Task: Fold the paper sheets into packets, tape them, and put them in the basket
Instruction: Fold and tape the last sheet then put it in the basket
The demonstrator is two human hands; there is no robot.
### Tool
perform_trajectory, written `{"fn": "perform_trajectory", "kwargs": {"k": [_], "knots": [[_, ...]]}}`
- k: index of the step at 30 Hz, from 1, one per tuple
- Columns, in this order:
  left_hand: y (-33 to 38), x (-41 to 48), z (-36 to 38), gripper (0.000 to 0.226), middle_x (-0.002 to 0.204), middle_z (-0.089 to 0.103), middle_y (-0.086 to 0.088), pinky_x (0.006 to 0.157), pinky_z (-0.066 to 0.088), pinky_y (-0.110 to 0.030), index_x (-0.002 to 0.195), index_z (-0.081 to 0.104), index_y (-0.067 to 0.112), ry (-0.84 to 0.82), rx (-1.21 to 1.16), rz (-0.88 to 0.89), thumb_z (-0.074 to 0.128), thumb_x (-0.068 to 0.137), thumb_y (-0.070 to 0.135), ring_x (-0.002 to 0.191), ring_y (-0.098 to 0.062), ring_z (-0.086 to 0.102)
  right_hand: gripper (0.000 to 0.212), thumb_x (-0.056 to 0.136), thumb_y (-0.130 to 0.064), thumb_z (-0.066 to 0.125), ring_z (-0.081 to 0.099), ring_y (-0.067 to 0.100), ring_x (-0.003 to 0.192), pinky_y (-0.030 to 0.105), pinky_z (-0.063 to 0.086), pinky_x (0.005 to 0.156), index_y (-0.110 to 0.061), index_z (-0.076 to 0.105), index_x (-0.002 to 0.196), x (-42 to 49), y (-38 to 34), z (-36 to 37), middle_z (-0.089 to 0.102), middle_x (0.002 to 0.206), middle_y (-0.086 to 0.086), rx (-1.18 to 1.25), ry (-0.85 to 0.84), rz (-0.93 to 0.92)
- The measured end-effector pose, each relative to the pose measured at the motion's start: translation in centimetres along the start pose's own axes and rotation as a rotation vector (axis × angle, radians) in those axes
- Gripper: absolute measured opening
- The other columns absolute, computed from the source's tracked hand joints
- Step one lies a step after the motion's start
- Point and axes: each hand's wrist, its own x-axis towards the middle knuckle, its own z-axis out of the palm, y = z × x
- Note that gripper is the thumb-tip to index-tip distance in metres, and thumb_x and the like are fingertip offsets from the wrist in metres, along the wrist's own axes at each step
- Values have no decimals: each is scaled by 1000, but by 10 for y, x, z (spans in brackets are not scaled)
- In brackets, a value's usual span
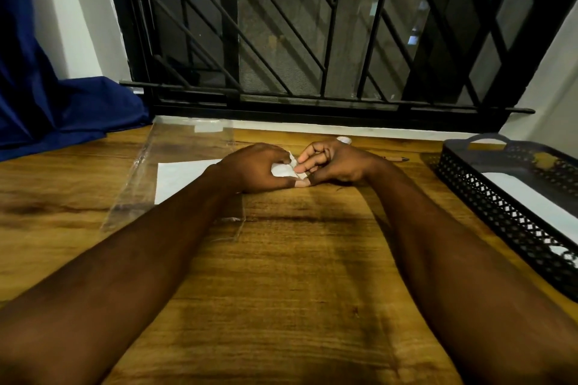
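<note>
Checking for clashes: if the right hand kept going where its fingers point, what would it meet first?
The folded paper held by the left hand; the right hand looks already at its edge, though actual contact is unclear.

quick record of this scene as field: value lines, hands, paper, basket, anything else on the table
left hand: grips folded paper
right hand: pinches the folded paper's right edge
flat sheet: on table, left of the hands, overlapping clear plastic
basket: black, far right, white paper inside
pencil: beyond right wrist
taping: not visible
</note>
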Motion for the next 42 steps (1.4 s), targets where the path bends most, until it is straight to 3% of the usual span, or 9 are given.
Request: {"fn": "perform_trajectory", "kwargs": {"k": [11, 17, 21, 24, 27, 30, 33, 37, 42], "knots": [[7, -4, -11, 84, 138, 64, -3, 103, 50, -44, 136, 62, 19, -55, 44, -75, 63, 71, 71, 123, -22, 56, 42, 78, 7, 87, 79, 22, 102, 30, 63, 85, 2, 68, 115, -9, -2, 11, 82, 102, 8, -7, 98, -53], [6, -2, -14, 75, 136, 64, 7, 100, 53, -36, 130, 67, 30, -36, 73, -95, 73, 65, 67, 121, -13, 57, 33, 77, 8, 86, 80, 19, 89, 27, 61, 74, 4, 71, 106, -11, -3, 14, 82, 93, 11, -13, 136, -102], [6, 0, -12, 61, 119, 62, 13, 86, 53, -33, 116, 68, 41, 2, 133, -76, 67, 62, 70, 108, -8, 55, 33, 76, 11, 86, 79, 21, 89, 29, 62, 77, 4, 71, 106, -10, -2, 15, 82, 95, 14, 20, 114, -109], [10, -2, -13, 48, 104, 63, 15, 73, 40, -27, 110, 71, 37, 60, 181, -14, 68, 69, 62, 97, -5, 49, 42, 72, 10, 89, 76, 13, 82, 22, 58, 73, 5, 71, 110, -7, -1, 17, 80, 100, 16, 18, 102, -122], [13, -3, -18, 40, 98, 69, 12, 72, 44, -27, 104, 74, 32, 104, 171, 25, 65, 75, 58, 92, -8, 57, 46, 71, 10, 91, 73, 16, 85, 25, 59, 76, 2, 72, 112, -1, 0, 19, 80, 101, 16, -8, 122, -167], [17, -4, -23, 26, 97, 70, 11, 76, 54, -34, 103, 72, 32, 107, 170, 27, 61, 82, 43, 92, -11, 61, 33, 79, 10, 82, 72, 16, 84, 32, 58, 77, -1, 73, 108, 5, 3, 25, 78, 97, 16, -44, 227, -255], [19, -6, -28, 28, 102, 66, 6, 73, 51, -36, 114, 61, 38, 145, 196, 11, 58, 87, 38, 93, -17, 60, 24, 90, 0, 75, 73, 21, 83, 32, 58, 72, -13, 75, 110, 6, 3, 30, 77, 95, 10, -49, 347, -323], [23, -3, -54, 32, 113, 66, 1, 77, 44, -37, 124, 59, 36, 206, 263, -15, 62, 94, 43, 103, -21, 60, 29, 98, -4, 68, 72, 10, 100, 22, 57, 88, -21, 72, 122, 8, -8, 21, 75, 105, -3, 6, 491, -354], [32, -2, -87, 26, 118, 71, -9, 99, 38, -46, 124, 64, 27, 443, 514, -92, 57, 100, 35, 113, -35, 62, 23, 101, 3, 63, 66, 5, 79, 19, 55, 73, -13, 61, 118, 11, -25, 0, 71, 92, 2, 213, 735, -376]]}}
